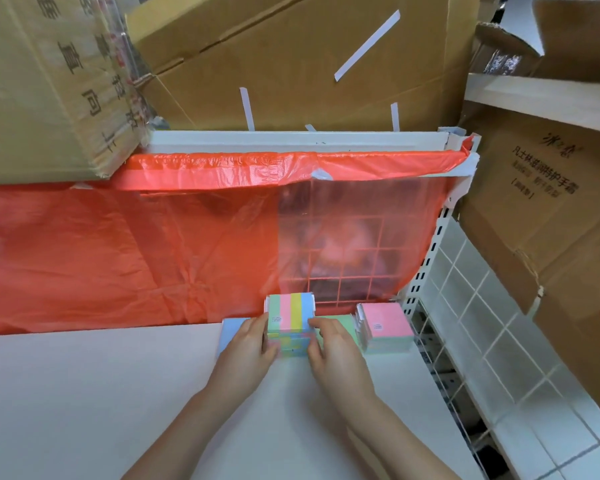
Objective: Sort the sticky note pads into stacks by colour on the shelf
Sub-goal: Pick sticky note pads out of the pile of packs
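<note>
Squeezing striped pad stack (290, 327) from 2 sides | left hand (248, 344) and right hand (333, 348) clamp it to keep it neat | on white shelf (84, 393), near pink pad stack (387, 327)

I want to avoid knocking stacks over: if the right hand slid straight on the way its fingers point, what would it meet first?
The right hand points up and left, its fingers already on the striped stack. So that stack comes first; behind it hangs the red plastic sheet. The pink stack lies off to the right.
</note>
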Action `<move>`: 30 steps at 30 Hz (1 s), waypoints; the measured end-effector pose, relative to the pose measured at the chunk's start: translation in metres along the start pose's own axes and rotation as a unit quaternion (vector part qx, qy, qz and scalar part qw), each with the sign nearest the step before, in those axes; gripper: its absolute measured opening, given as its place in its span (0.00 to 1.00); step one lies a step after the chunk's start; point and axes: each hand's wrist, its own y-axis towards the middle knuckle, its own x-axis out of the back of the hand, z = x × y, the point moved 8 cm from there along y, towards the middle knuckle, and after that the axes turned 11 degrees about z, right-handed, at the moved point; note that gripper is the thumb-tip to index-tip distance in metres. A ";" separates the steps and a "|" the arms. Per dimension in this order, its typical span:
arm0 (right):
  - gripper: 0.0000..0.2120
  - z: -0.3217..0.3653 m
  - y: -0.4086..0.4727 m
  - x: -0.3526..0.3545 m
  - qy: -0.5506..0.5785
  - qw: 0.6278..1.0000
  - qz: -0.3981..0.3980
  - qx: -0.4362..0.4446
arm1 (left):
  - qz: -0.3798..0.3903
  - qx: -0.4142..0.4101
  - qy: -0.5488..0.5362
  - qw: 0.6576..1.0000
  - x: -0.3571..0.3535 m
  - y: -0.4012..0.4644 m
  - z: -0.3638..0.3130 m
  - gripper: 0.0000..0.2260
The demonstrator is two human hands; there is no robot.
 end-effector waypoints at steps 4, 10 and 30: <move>0.14 0.022 -0.028 -0.029 0.009 0.997 0.044 0.057 | -0.023 0.060 0.046 0.997 0.000 -0.041 0.013 0.21; 0.14 0.055 -0.039 -0.086 -0.028 0.984 0.148 0.100 | -0.047 0.135 0.046 0.989 0.014 -0.109 0.066 0.21; 0.16 0.342 -0.079 -0.314 -0.121 0.936 0.253 0.214 | -0.131 0.274 0.225 0.926 0.225 -0.371 0.289 0.12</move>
